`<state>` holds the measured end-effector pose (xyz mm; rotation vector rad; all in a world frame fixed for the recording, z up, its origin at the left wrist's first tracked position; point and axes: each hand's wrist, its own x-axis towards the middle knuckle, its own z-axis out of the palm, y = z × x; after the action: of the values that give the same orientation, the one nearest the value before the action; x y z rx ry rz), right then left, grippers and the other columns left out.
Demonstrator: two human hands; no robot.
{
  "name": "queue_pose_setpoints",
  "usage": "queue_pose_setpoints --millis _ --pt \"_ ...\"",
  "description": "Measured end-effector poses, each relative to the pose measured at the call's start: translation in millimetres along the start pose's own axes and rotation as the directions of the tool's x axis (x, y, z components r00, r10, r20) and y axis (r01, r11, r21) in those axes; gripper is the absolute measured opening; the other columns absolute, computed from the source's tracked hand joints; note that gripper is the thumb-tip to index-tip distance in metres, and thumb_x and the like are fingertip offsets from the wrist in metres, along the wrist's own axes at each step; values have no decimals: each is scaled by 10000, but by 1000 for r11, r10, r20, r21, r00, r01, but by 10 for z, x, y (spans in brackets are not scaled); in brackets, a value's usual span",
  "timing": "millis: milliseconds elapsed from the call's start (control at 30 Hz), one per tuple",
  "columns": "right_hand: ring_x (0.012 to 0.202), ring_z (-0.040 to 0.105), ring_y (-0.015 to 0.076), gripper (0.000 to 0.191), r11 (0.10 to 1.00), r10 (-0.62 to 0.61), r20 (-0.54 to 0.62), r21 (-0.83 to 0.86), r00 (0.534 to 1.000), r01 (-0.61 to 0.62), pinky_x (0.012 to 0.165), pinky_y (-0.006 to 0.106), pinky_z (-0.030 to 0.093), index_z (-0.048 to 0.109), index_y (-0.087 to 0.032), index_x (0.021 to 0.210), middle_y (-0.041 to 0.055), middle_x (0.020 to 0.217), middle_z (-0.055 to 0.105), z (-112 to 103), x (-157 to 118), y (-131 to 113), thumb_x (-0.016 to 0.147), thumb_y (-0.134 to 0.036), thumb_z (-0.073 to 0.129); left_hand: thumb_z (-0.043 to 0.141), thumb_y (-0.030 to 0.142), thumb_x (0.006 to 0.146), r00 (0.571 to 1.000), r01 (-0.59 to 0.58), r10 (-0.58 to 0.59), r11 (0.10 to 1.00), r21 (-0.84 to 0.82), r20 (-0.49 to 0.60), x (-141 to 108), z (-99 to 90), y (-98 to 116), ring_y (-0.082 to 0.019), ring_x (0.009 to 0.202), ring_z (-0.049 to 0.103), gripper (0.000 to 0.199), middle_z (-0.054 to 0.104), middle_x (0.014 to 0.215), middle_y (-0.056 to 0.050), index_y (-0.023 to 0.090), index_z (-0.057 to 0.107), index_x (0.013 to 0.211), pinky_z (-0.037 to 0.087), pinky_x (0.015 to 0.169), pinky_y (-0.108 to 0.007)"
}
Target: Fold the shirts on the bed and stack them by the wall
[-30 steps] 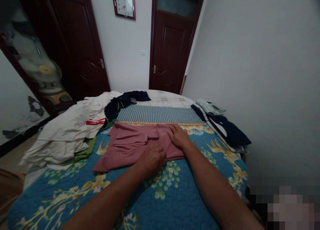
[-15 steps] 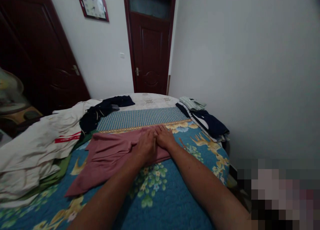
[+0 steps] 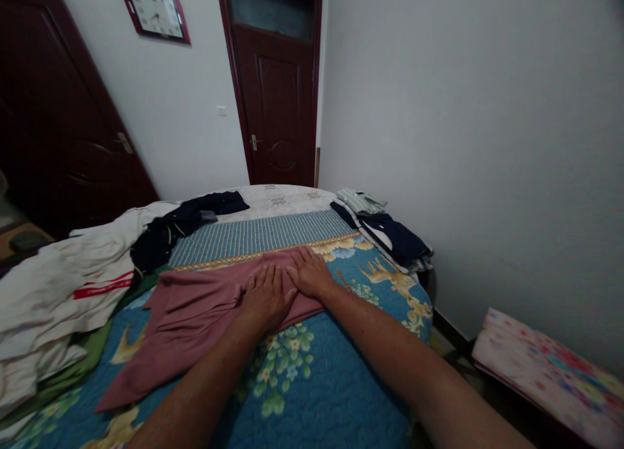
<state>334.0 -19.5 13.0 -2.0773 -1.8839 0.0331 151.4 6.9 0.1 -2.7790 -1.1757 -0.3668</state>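
Observation:
A pink garment lies spread on the bed, its right part doubled over and its left part wrinkled. On its middle rests my left hand, palm down with the fingers stretched out. My right hand lies flat at the garment's right end, fingers spread, close beside the left thumb. Both hands press on the cloth without gripping it. What kind of garment it is, I cannot tell for sure.
White clothes with red stripes are heaped at the left, over green cloth. Dark navy clothing lies behind them. Folded clothes are stacked at the bed's right edge. A floral-covered box-like object stands lower right, beside the wall.
My left hand has slid left, away from the right, and its fingers have flattened out on the cloth. The right hand stays on the garment's end. The view has turned slightly right.

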Motion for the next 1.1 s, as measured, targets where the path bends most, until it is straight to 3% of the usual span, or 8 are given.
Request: queue_pose_setpoints --millis 200,367,500,600,767,867,967,1100 --pt "1659 231 374 801 996 79 54 -42 995 -76 1335 581 137 320 -87 1714 222 1779 275 -62 -417 117 1103 -602 371 463 600 1048 999 35 -35 993 -114 5 -76 -71 -2 -483 1604 353 787 409 1689 -337 52 476 1612 205 1275 -714" --pt "1668 204 379 845 993 81 86 -91 993 -73 1334 595 119 314 -89 1721 217 1779 274 -84 -779 220 1087 -646 359 529 569 1030 1000 28 -27 992 -121 11 -210 -206 35 -480 1605 351 768 455 1664 -334 46 508 1592 130 1300 -705" --pt "1644 268 382 800 996 34 56 -80 998 -30 1331 575 161 365 -68 1695 211 1752 349 -90 -889 266 1088 -587 383 582 467 1029 993 -110 115 987 -117 32 -475 -423 -67 -441 1581 401 593 506 1656 -261 137 606 1521 166 1296 -697" --pt "1555 433 354 710 998 58 0 -18 998 -58 1289 506 289 442 -73 1650 219 1654 505 -101 -810 333 1078 -493 420 643 398 998 977 -212 214 966 -149 -5 -657 -634 -250 -400 1543 449 347 602 1581 -148 243 745 1292 221 1288 -672" --pt "1245 686 315 532 976 175 -54 143 983 -166 1084 415 492 672 -139 1432 191 1336 741 -175 -444 450 1008 -420 515 576 269 1020 975 -52 -4 968 -246 -221 -747 -810 -666 -319 1268 648 220 775 1211 -135 205 776 1087 420 1187 -541" --pt "1068 745 299 383 942 248 -2 234 969 -240 927 359 535 796 -157 1113 161 1093 804 -233 -213 454 944 -428 585 551 254 1023 964 89 -162 944 -318 -209 -750 -749 -866 -295 1091 707 239 797 1090 -138 191 781 1015 506 1046 -445" --pt "838 739 271 261 887 289 109 342 951 -309 720 311 513 764 -195 796 109 821 783 -271 -71 408 842 -439 683 552 242 1008 936 230 -303 912 -341 -178 -767 -651 -959 -307 1078 721 244 805 1077 -153 187 789 986 506 1015 -422" --pt "663 674 218 210 730 337 221 552 915 -402 558 271 442 715 -207 784 55 720 741 -327 -24 300 750 -414 701 534 244 1002 915 275 -373 856 -437 -155 -775 -611 -954 -291 1046 730 260 807 1048 -143 188 786 968 506 993 -392"
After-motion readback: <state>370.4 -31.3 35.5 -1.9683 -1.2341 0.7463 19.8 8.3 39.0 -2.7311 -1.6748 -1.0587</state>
